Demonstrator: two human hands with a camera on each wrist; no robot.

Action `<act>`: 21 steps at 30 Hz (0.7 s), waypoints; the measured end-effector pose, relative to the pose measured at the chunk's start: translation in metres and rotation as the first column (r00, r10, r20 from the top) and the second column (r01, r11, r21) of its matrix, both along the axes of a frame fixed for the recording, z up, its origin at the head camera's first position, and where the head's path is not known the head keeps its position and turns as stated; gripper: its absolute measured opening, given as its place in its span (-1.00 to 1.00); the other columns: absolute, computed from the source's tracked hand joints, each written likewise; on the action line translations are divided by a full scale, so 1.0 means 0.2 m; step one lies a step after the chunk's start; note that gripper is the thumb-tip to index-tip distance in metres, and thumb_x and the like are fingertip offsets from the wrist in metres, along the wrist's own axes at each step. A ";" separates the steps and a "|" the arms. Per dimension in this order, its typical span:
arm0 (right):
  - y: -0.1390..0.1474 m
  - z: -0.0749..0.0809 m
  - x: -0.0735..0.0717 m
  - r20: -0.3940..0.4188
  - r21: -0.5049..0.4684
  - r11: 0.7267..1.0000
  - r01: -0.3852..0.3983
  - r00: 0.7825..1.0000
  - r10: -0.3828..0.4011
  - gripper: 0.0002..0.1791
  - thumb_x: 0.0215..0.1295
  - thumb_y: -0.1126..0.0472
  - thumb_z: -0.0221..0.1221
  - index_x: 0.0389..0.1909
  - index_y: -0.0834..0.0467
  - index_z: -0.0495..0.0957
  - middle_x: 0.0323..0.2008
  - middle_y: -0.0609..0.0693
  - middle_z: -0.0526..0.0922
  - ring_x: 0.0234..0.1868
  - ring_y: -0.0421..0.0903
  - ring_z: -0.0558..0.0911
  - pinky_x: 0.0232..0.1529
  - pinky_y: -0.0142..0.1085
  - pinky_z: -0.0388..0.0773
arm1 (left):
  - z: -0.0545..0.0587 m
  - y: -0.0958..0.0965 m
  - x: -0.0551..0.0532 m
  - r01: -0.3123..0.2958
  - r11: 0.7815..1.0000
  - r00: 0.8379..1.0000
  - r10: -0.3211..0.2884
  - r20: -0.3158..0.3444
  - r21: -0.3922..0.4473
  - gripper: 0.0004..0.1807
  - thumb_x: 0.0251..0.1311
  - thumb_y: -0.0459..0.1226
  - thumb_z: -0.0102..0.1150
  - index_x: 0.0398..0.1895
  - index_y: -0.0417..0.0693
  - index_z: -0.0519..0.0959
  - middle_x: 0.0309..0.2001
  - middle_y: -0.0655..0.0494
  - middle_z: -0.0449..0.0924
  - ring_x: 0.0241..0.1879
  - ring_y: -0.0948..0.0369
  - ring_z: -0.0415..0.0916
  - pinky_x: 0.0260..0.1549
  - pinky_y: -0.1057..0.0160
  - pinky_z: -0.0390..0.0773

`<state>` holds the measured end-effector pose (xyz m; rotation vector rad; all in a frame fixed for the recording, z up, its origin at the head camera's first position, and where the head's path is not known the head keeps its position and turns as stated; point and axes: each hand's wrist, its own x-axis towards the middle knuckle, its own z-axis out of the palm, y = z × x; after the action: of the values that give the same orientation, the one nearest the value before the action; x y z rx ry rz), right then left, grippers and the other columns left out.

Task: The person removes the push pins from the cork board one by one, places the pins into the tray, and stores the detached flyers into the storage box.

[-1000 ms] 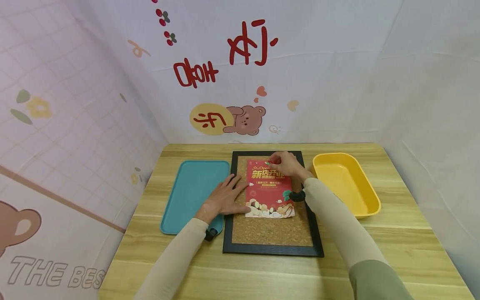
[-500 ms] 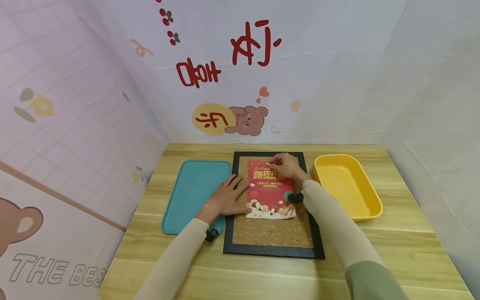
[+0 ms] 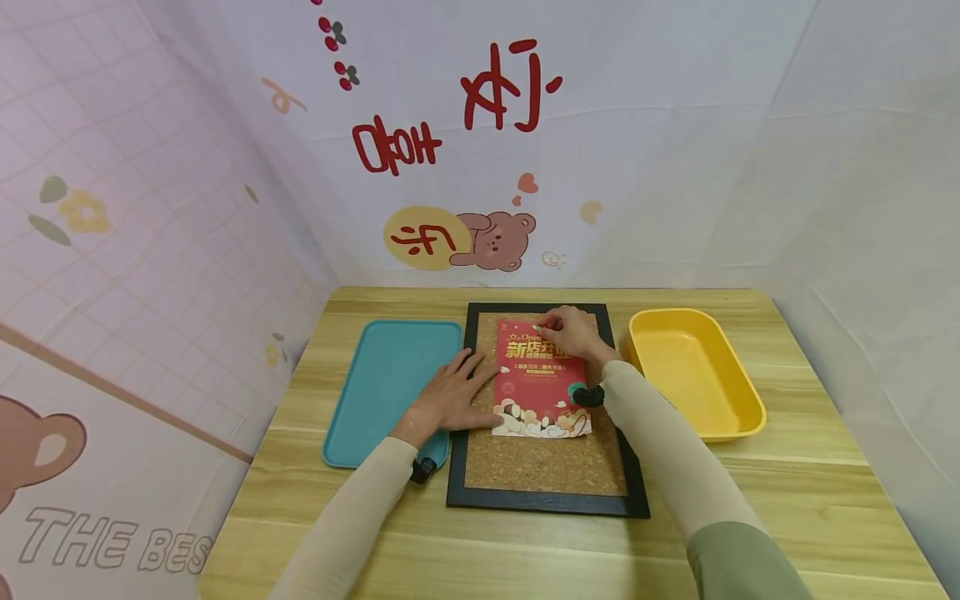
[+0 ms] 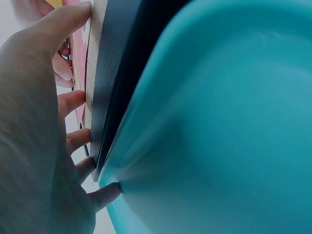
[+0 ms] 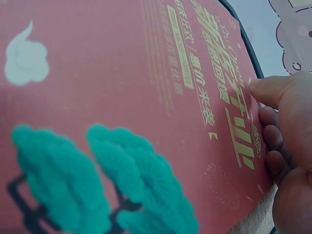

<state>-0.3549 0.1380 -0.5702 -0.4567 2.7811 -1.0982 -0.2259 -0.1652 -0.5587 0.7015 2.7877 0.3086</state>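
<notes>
A red poster (image 3: 536,387) with gold lettering lies on a cork board (image 3: 543,468) in a black frame. My left hand (image 3: 448,400) spreads its fingers over the board's left side; the thumb and a fingertip reach the poster's left edge. In the left wrist view, the little finger (image 4: 108,195) touches the teal tray. Near the poster's top edge, my right hand (image 3: 576,332) has curled fingers and pinches a small green thing (image 3: 537,327), mostly hidden by the fingertips. Its exact kind is unclear. The right wrist view shows the thumb (image 5: 268,90) at the poster's upper part.
A flat teal tray (image 3: 393,392) lies left of the board, close against its frame. To the right stands a yellow tray (image 3: 693,375) with raised walls. Under everything is a wooden table (image 3: 525,550), with printed cloth walls (image 3: 637,183) behind and at both sides.
The head view has shifted slightly. Both hands stay at almost the same places on the poster; the right forearm has moved slightly left.
</notes>
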 end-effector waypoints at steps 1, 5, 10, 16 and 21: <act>0.00 0.00 0.00 0.004 0.000 1.000 0.006 1.000 -0.006 -0.75 0.67 0.13 0.34 0.17 0.14 0.83 -0.03 0.15 0.75 -0.07 0.06 0.65 -0.02 -0.15 0.63 | 0.00 0.00 0.00 0.002 1.000 1.000 -0.002 0.000 0.004 0.12 0.39 0.48 0.26 0.88 0.28 0.15 0.89 -0.07 -0.05 0.89 -0.17 -0.18 0.74 -0.44 0.19; -0.01 -0.01 -0.01 0.015 0.010 1.000 0.027 1.000 -0.027 -0.76 0.69 0.11 0.31 0.16 0.11 0.83 -0.04 0.13 0.76 -0.05 0.04 0.63 -0.01 -0.16 0.63 | 0.00 0.00 0.00 0.005 1.000 1.000 -0.005 -0.002 0.009 0.12 0.39 0.47 0.26 0.88 0.27 0.15 0.89 -0.09 -0.05 0.89 -0.19 -0.17 0.74 -0.44 0.21; -0.03 0.00 0.00 0.017 -0.001 0.999 0.048 0.999 -0.048 -0.77 0.70 0.11 0.31 0.14 0.11 0.83 -0.03 0.14 0.76 -0.04 0.06 0.64 0.04 -0.10 0.66 | 0.01 0.00 0.00 0.002 1.000 1.000 -0.002 0.000 0.012 0.11 0.40 0.48 0.25 0.87 0.29 0.16 0.89 -0.07 -0.04 0.89 -0.18 -0.17 0.74 -0.44 0.20; -0.04 0.01 0.03 0.018 -0.013 0.998 0.069 0.998 -0.068 -0.79 0.71 0.12 0.30 0.12 0.11 0.81 -0.01 0.14 0.74 -0.04 0.07 0.64 0.08 -0.05 0.69 | 0.02 0.00 0.01 0.001 1.000 1.000 -0.001 0.001 0.012 0.11 0.40 0.49 0.24 0.87 0.31 0.16 0.89 -0.06 -0.04 0.90 -0.16 -0.19 0.75 -0.44 0.19; -0.05 0.01 0.04 0.004 -0.018 0.997 0.069 0.998 -0.069 -0.79 0.70 0.14 0.30 0.12 0.14 0.81 0.01 0.16 0.74 -0.03 0.07 0.65 0.08 -0.04 0.70 | 0.02 0.00 0.01 0.000 1.000 1.000 0.000 0.005 0.004 0.12 0.39 0.49 0.24 0.88 0.31 0.15 0.89 -0.06 -0.05 0.90 -0.15 -0.20 0.75 -0.42 0.19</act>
<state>-0.3478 0.1281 -0.5684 -0.3624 2.8058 -1.1382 -0.2244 -0.1645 -0.5546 0.7003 2.7832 0.3159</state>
